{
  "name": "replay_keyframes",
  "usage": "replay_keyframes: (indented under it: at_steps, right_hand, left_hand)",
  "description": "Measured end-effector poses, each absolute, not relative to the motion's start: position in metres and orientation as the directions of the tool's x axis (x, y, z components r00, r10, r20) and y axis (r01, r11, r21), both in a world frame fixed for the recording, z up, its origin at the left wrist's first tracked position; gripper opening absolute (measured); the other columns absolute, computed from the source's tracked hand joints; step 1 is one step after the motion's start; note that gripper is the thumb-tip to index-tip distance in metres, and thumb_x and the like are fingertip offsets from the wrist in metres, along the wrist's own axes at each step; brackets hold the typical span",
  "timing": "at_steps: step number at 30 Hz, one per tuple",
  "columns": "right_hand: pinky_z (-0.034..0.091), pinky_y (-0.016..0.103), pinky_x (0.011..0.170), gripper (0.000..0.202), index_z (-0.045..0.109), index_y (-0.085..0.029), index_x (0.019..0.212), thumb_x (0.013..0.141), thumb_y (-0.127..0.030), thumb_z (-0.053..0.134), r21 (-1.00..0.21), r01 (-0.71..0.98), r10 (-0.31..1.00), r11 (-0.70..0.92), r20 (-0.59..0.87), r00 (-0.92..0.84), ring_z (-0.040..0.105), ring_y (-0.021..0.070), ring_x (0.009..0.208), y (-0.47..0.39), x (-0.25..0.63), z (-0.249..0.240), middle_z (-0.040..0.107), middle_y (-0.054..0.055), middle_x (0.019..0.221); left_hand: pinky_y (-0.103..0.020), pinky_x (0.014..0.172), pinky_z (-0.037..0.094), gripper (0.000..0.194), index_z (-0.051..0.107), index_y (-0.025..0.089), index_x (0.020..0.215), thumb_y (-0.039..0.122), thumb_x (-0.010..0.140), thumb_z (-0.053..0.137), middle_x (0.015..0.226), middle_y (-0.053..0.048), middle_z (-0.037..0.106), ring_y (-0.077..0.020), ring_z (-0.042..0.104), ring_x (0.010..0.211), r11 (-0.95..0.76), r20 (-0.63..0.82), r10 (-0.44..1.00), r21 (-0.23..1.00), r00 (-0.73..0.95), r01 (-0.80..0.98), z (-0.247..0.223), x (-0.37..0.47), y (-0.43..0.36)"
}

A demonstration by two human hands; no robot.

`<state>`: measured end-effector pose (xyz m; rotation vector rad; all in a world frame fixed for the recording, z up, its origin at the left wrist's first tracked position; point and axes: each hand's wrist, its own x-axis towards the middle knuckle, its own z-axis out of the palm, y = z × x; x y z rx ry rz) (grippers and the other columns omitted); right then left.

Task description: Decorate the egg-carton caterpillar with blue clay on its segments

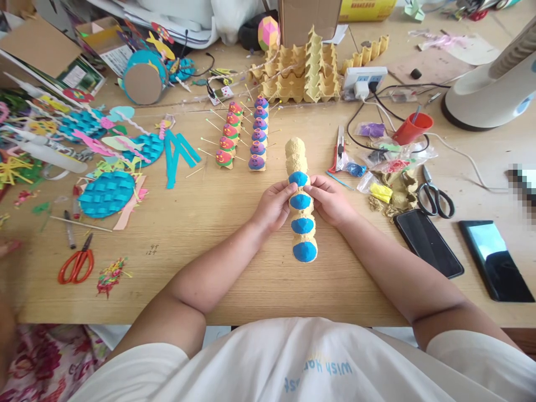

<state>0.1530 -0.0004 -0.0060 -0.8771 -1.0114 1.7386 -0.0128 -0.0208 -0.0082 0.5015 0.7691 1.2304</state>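
Two hands, left hand [276,205] and right hand [331,201], are pinching an egg-carton strip [302,213] by its sides between fingers, nearer than the purple-faced strip [258,149]; even pressure is probably best protecting its blue caps [303,225].

Tan bumpy strip [301,201], partly blue-patched

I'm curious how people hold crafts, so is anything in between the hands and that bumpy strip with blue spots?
Nothing visible is: the left hand and right hand touch the bumpy strip directly, beside its farthest blue spot.
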Motion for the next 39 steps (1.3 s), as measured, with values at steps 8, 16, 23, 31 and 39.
replay_keyframes:
  at_steps: [8,16,23,31,39]
  right_hand:
    - [0.052,0.029,0.062,0.056,0.072,-0.023,0.084,0.068,-0.06,0.111,-0.854,-0.437,0.928,-0.283,-0.128,-0.351,0.056,0.0121,0.062,-0.002,0.155,-0.004,0.066,-0.005,0.072]
    - [0.056,0.029,0.066,0.052,0.078,-0.021,0.085,0.07,-0.06,0.111,-0.796,-0.489,0.887,-0.357,-0.124,-0.444,0.061,0.0138,0.065,0.002,0.156,-0.008,0.071,-0.002,0.073]
    - [0.056,0.034,0.069,0.043,0.075,-0.022,0.082,0.083,-0.057,0.101,-0.809,-0.48,0.912,-0.339,-0.157,-0.379,0.061,0.0174,0.069,0.003,0.155,-0.014,0.07,-0.001,0.075]
    - [0.055,0.032,0.067,0.053,0.071,-0.021,0.077,0.073,-0.06,0.107,-0.811,-0.476,0.921,-0.339,-0.183,-0.344,0.06,0.015,0.067,0.002,0.153,-0.012,0.069,-0.001,0.074]
    - [0.052,0.029,0.062,0.057,0.07,-0.022,0.073,0.071,-0.064,0.109,-0.818,-0.486,0.923,-0.308,-0.134,-0.36,0.058,0.0139,0.064,0.001,0.153,-0.012,0.068,-0.003,0.069]
  left_hand:
    - [-0.024,0.068,0.059,0.044,0.085,0.019,0.092,0.041,0.068,0.114,0.081,0.0,0.083,-0.0115,0.073,0.067,0.305,-0.17,0.95,0.695,0.263,-0.652,-0.013,-0.014,-0.022]
    - [-0.028,0.069,0.061,0.032,0.081,0.021,0.091,0.046,0.088,0.102,0.081,-0.001,0.082,-0.0162,0.075,0.069,0.368,-0.21,0.927,0.667,0.311,-0.647,-0.017,-0.018,-0.02]
    - [-0.028,0.071,0.06,0.022,0.082,0.021,0.09,0.039,0.096,0.094,0.082,-0.001,0.083,-0.0154,0.076,0.069,0.384,-0.236,0.922,0.662,0.307,-0.644,-0.015,-0.017,-0.02]
    - [-0.027,0.071,0.061,0.022,0.079,0.018,0.092,0.035,0.097,0.093,0.082,-0.001,0.083,-0.015,0.077,0.07,0.395,-0.25,0.918,0.634,0.307,-0.665,-0.013,-0.016,-0.021]
    - [-0.025,0.069,0.061,0.025,0.079,0.018,0.09,0.036,0.096,0.095,0.078,0.0,0.08,-0.0148,0.076,0.069,0.394,-0.26,0.919,0.635,0.297,-0.665,-0.013,-0.014,-0.021]
